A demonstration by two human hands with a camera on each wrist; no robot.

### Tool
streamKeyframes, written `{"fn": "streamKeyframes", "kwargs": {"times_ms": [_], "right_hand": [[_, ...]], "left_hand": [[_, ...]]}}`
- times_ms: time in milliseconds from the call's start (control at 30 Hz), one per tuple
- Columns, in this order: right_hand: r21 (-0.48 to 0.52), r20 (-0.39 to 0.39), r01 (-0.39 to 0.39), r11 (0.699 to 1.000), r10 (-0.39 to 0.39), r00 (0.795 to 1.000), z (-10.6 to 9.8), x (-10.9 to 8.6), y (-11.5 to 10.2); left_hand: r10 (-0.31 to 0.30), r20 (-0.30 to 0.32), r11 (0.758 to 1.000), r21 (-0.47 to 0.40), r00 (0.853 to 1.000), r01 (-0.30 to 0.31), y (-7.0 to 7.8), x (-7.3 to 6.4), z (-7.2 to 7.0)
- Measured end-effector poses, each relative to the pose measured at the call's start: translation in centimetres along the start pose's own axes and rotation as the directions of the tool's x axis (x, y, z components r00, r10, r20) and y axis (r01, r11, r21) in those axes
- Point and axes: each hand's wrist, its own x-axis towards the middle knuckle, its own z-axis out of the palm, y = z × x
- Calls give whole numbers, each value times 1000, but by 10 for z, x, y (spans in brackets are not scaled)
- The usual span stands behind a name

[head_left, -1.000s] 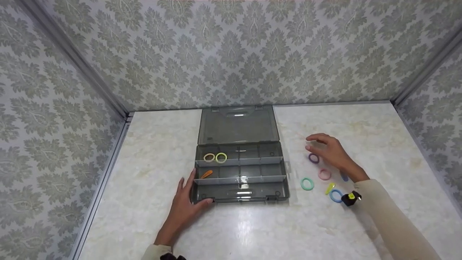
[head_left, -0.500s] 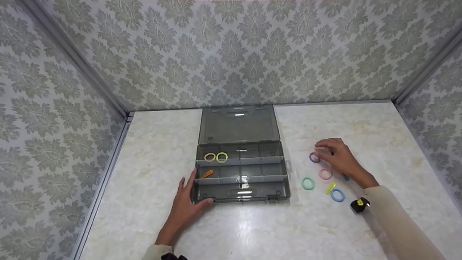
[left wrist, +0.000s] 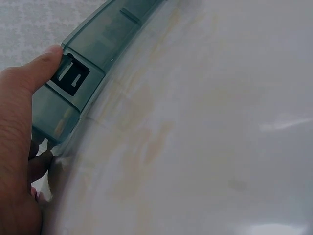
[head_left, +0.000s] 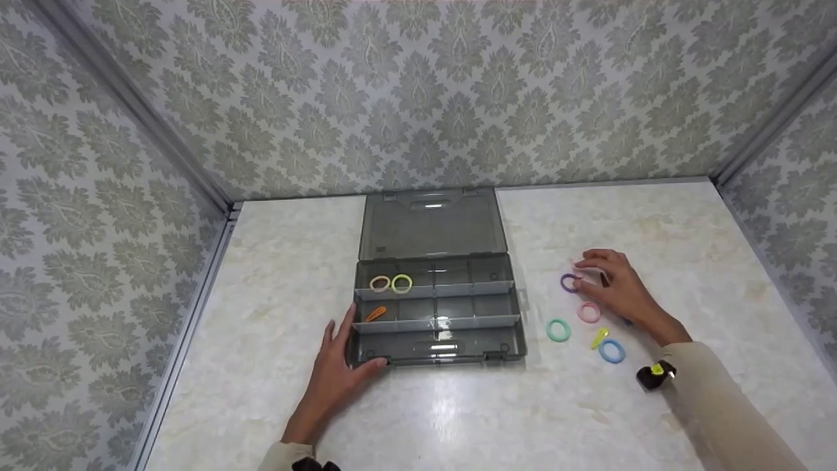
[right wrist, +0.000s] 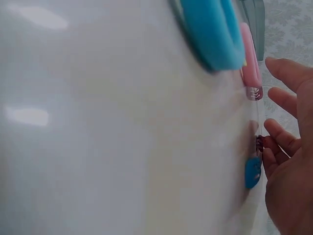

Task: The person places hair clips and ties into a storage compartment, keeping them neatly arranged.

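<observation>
My left hand (head_left: 337,376) holds the near left corner of a smoky grey compartment box (head_left: 438,360), thumb on its front wall and fingers along its left side. In the left wrist view the thumb lies beside a dark latch slot (left wrist: 71,74). My right hand (head_left: 618,288) hovers low over a purple hair tie (head_left: 565,283), thumb and forefinger apart, the thumb tip overlapping the ring. A faint pinkish thing shows by the forefinger, too small to tell. Under the palm is a small dark piece (head_left: 605,280); in the right wrist view a dark spiky piece (right wrist: 259,143) shows by the lower fingers.
Near the right hand lie a pink hair tie (head_left: 580,314), a green one (head_left: 549,330), a blue one (head_left: 603,353), a yellow hair clip (head_left: 599,338) and a blue clip (right wrist: 253,172). The box holds two hair ties (head_left: 393,284) and an orange clip (head_left: 376,314). Its lid (head_left: 431,229) lies back.
My right hand has moved right and slightly toward me, its fingertips now at the purple hair tie. The left hand and the box have stayed in place.
</observation>
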Motion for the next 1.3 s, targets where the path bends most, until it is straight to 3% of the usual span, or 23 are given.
{"fn": "streamKeyframes", "kwargs": {"times_ms": [700, 900, 1067, 1300], "right_hand": [[34, 11, 103, 994, -103, 995, 9, -4, 3], [13, 18, 53, 999, -53, 998, 9, -5, 1], [50, 28, -13, 999, 12, 1000, 8, -6, -6], [73, -19, -31, 997, 33, 999, 7, 0, -19]], "left_hand": [[-24, -4, 1000, 12, 1000, 24, 1, -2, -3], [-28, -4, 1000, -2, 1000, 28, 2, -2, -3], [-25, -2, 1000, -6, 1000, 25, 3, -2, -2], [-11, -6, 1000, -22, 1000, 11, 1, -2, -1]]}}
